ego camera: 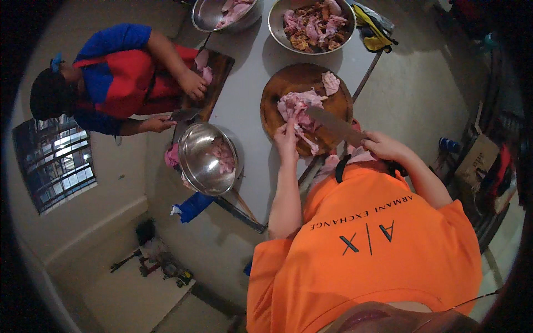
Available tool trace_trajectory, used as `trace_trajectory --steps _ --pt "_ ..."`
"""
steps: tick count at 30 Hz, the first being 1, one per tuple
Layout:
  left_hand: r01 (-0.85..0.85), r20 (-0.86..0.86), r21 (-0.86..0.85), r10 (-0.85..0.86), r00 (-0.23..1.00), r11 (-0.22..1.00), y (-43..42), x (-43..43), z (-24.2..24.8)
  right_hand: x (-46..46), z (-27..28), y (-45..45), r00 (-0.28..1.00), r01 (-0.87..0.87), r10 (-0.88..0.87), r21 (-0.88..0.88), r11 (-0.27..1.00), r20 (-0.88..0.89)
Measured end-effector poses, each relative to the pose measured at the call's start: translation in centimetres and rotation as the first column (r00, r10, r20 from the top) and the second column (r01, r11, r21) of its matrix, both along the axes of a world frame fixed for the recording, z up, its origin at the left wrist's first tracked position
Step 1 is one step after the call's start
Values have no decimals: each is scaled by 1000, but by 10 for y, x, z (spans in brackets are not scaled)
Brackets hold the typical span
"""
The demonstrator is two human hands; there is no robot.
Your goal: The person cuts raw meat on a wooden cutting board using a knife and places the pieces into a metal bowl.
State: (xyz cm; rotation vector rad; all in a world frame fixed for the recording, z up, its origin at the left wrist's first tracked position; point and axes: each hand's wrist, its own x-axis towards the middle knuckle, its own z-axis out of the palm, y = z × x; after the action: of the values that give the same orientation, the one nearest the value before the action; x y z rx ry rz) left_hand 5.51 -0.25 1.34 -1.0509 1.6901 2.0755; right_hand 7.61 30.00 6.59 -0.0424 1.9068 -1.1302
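A round wooden cutting board [275,87] lies near the table's edge, with raw chicken pieces [291,104] on it. My left hand [286,139] grips part of this meat at the board's near side. In my right hand [381,145] is the handle of a wide-bladed knife [335,125], whose blade reaches over the board to the meat. How far the blade touches the meat cannot be told. A separate flap of chicken skin or meat [331,83] lies towards the far right of the board.
Beyond the board stands a steel bowl of meat pieces [353,25], with another steel bowl [254,18] beside it. A third, deep steel bowl [187,166] is at the left. A co-worker [129,79] holds a knife at a rectangular board [222,75]. A yellow-black bag [366,25] lies at the table corner.
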Motion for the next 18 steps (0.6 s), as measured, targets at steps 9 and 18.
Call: trace_trajectory --steps 9,18 --pt "-90 123 440 39 992 894 -5 -52 -9 1 26 20 981 173 -172 -7 985 95" --pt "-16 -297 -461 -138 945 887 7 -80 34 -4 49 14 969 220 -232 -122 968 -90"
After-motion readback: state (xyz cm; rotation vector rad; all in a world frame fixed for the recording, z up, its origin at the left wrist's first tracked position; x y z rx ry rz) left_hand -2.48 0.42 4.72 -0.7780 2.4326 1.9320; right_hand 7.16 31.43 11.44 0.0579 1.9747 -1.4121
